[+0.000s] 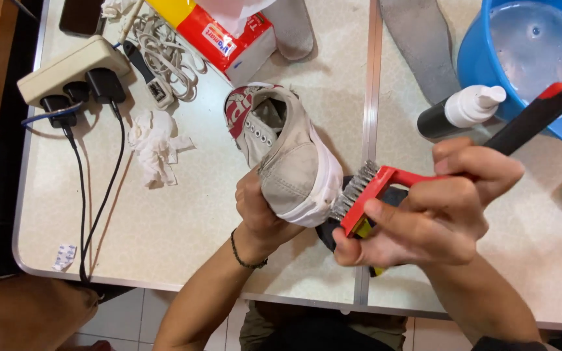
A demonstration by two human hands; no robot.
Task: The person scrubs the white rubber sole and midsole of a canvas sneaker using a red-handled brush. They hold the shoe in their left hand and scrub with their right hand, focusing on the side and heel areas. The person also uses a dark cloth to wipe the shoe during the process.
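Note:
My left hand [259, 209] grips a beige canvas sneaker [285, 151] from below, toe pointing toward me, its white rubber toe cap raised off the table. A red patch shows inside its heel. My right hand [434, 218] holds a red brush [373, 190] with a black and red handle; its grey bristles press against the right side of the toe cap. A dark round object lies partly hidden under the brush and shoe.
A blue basin of water [528, 45] sits at the far right, a black bottle with white pump [461, 110] beside it. Grey insoles [424, 45] lie at the back. Crumpled tissue [154, 143], a power strip [69, 68] with cables, and a red-yellow tissue pack [226, 36] lie left.

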